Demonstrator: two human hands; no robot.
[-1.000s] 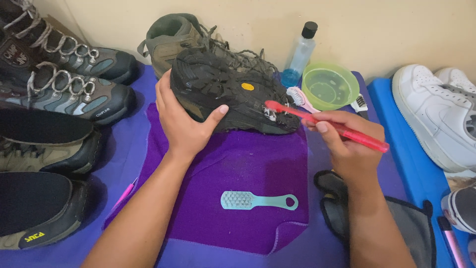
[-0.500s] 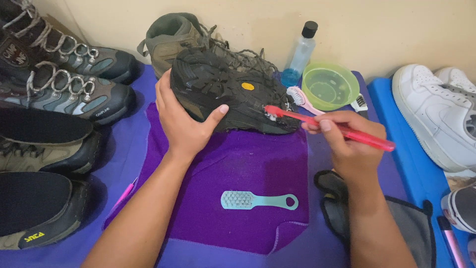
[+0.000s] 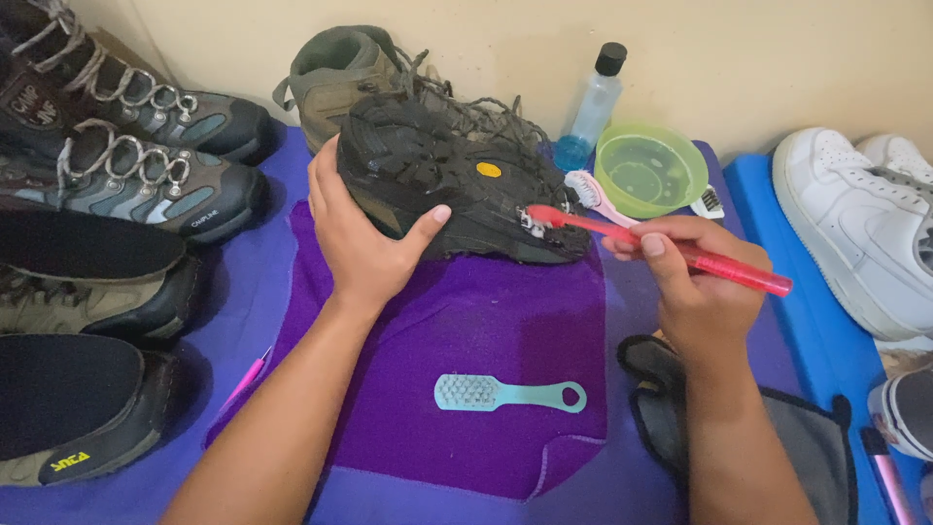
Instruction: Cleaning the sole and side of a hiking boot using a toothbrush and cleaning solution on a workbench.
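Boot sole is matt, rough, grimy rubber; red toothbrush is shiny see-through plastic; purple cloth looks soft and matt.

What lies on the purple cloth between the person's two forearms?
In the head view, a small teal brush lies flat on the purple cloth between the forearms, bristles up, touched by neither the left hand nor the right hand.

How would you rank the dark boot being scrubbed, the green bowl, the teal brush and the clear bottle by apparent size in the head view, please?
1. dark boot, held by the left hand
2. green bowl
3. teal brush and clear bottle: similar length, and the brush lies nearer the camera, so unranked.
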